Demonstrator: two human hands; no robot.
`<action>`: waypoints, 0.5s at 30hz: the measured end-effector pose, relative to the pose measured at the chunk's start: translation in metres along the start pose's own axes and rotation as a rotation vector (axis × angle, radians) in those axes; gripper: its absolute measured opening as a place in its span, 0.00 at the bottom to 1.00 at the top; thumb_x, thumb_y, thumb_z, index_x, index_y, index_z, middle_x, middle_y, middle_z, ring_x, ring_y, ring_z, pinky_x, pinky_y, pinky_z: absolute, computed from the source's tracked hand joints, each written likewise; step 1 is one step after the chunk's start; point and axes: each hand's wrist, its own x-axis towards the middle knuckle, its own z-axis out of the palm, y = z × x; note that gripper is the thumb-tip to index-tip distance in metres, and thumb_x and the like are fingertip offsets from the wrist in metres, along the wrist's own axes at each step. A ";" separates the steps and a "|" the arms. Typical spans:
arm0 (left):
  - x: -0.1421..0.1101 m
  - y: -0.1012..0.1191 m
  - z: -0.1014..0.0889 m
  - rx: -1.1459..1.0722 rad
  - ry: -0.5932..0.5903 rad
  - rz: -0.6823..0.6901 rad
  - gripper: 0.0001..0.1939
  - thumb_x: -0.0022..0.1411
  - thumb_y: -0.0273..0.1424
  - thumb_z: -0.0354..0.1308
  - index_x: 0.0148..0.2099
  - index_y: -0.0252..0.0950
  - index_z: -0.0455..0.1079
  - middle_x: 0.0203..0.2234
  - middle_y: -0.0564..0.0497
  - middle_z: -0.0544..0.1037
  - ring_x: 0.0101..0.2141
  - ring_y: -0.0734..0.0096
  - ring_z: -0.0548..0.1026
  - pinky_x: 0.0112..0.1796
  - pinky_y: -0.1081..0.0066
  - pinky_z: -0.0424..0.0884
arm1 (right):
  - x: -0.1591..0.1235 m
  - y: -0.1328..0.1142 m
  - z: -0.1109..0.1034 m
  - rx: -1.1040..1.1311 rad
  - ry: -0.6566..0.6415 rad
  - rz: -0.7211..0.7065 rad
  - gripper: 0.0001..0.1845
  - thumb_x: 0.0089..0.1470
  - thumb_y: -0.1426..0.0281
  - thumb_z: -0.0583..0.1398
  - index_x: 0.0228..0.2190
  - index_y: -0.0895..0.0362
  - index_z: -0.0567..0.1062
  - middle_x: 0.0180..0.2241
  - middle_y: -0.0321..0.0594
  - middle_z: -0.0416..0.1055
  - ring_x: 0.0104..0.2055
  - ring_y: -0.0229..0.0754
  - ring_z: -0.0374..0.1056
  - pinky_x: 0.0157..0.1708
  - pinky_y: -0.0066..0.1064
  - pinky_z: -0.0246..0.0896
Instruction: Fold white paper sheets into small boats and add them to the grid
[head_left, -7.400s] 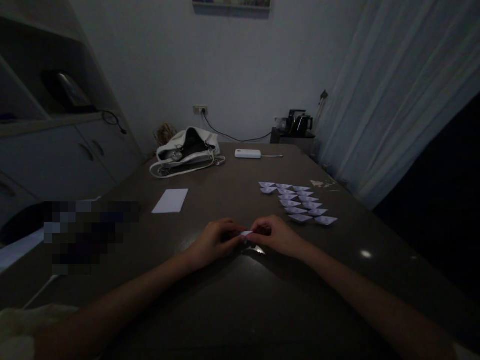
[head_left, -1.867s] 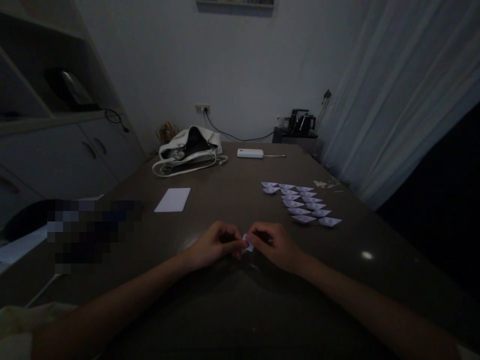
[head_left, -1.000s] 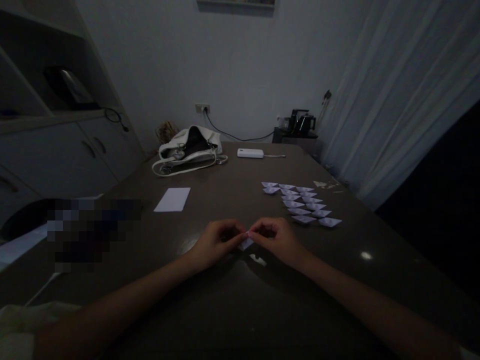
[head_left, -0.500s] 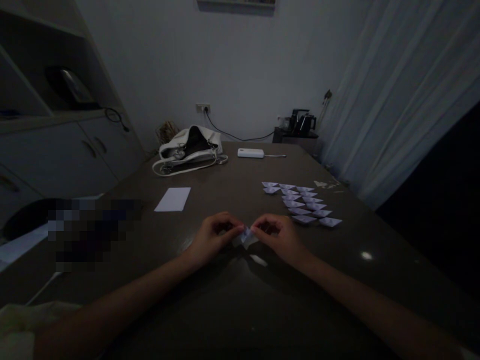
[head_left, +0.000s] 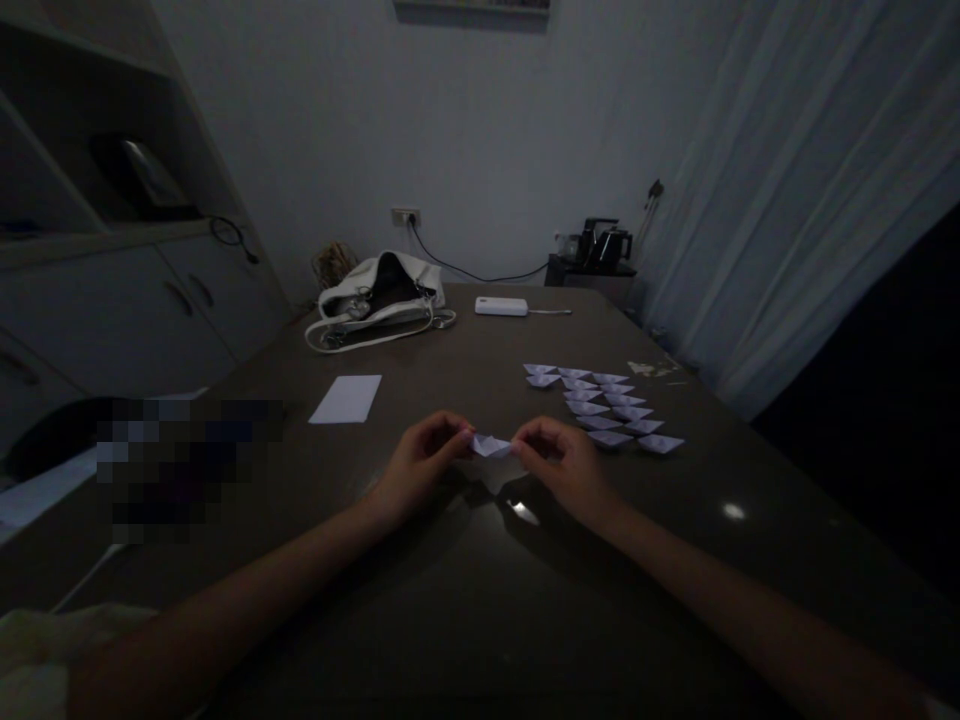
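A small white paper boat is stretched between my two hands, a little above the dark table. My left hand pinches its left tip between thumb and forefinger. At the opposite tip, my right hand pinches the paper the same way. Several finished-looking folded paper boats stand in rows just beyond and to the right of my right hand. A stack of white paper lies beyond my left hand, to the left.
A white handbag sits at the table's far left, with a white power bank to its right. Torn scraps lie near the right edge. Behind the table stand a black kettle and a wall socket.
My hands have moved apart and slightly up. The paper between them, a compact folded piece before, is now drawn out into a wide boat shape.
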 end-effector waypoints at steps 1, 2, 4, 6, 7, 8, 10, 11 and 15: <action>0.000 0.000 0.000 -0.015 0.002 -0.006 0.14 0.54 0.39 0.62 0.34 0.33 0.68 0.28 0.52 0.74 0.30 0.71 0.73 0.34 0.72 0.69 | 0.000 0.000 0.000 -0.001 0.000 0.003 0.07 0.52 0.67 0.59 0.28 0.58 0.71 0.25 0.36 0.69 0.27 0.36 0.64 0.27 0.27 0.59; 0.000 -0.001 0.000 -0.029 0.003 -0.013 0.14 0.54 0.39 0.62 0.34 0.33 0.68 0.28 0.52 0.74 0.31 0.71 0.73 0.35 0.72 0.69 | 0.000 0.000 0.000 -0.003 0.001 0.007 0.07 0.52 0.67 0.58 0.28 0.58 0.71 0.25 0.36 0.68 0.27 0.36 0.64 0.27 0.27 0.59; -0.001 -0.001 0.000 -0.048 0.010 -0.025 0.14 0.54 0.39 0.62 0.35 0.33 0.68 0.29 0.51 0.75 0.32 0.70 0.74 0.36 0.71 0.70 | 0.000 0.000 0.000 -0.003 0.001 0.010 0.06 0.52 0.67 0.58 0.28 0.58 0.70 0.25 0.36 0.68 0.26 0.36 0.64 0.27 0.27 0.59; -0.002 0.000 0.000 -0.048 0.019 -0.039 0.14 0.55 0.40 0.61 0.35 0.33 0.68 0.30 0.50 0.75 0.33 0.70 0.74 0.37 0.71 0.70 | 0.001 0.000 0.000 0.001 0.007 0.005 0.07 0.53 0.66 0.58 0.28 0.57 0.70 0.25 0.36 0.67 0.26 0.36 0.64 0.27 0.27 0.59; -0.002 0.000 0.001 -0.051 0.025 -0.041 0.14 0.56 0.40 0.61 0.35 0.33 0.68 0.30 0.50 0.75 0.33 0.69 0.74 0.37 0.71 0.70 | 0.001 0.001 0.000 0.006 0.011 0.000 0.07 0.54 0.66 0.57 0.28 0.57 0.69 0.25 0.36 0.67 0.26 0.36 0.64 0.27 0.27 0.59; -0.003 0.000 0.001 -0.061 0.030 -0.039 0.14 0.56 0.40 0.60 0.35 0.33 0.68 0.31 0.50 0.75 0.34 0.69 0.74 0.37 0.71 0.70 | 0.001 0.001 0.001 0.013 0.014 -0.005 0.07 0.54 0.66 0.57 0.28 0.57 0.69 0.25 0.35 0.67 0.26 0.36 0.64 0.27 0.27 0.59; -0.003 -0.001 0.003 -0.102 0.038 -0.030 0.14 0.56 0.40 0.60 0.35 0.33 0.67 0.32 0.50 0.75 0.35 0.70 0.74 0.39 0.70 0.70 | 0.001 0.001 0.002 0.030 0.022 -0.006 0.08 0.55 0.65 0.56 0.29 0.57 0.68 0.24 0.35 0.67 0.26 0.36 0.64 0.27 0.27 0.59; -0.003 -0.001 0.004 -0.133 0.044 -0.024 0.14 0.56 0.40 0.60 0.35 0.33 0.67 0.33 0.50 0.75 0.35 0.70 0.73 0.40 0.70 0.70 | 0.001 0.001 0.003 0.042 0.026 -0.004 0.08 0.55 0.65 0.56 0.29 0.57 0.68 0.24 0.35 0.67 0.26 0.36 0.64 0.27 0.27 0.59; -0.002 -0.005 0.010 -0.255 0.092 -0.020 0.14 0.54 0.39 0.62 0.34 0.33 0.66 0.32 0.49 0.74 0.35 0.70 0.73 0.41 0.69 0.69 | 0.000 0.001 0.007 0.102 0.067 -0.019 0.08 0.56 0.64 0.56 0.30 0.56 0.67 0.25 0.36 0.68 0.27 0.36 0.65 0.28 0.27 0.61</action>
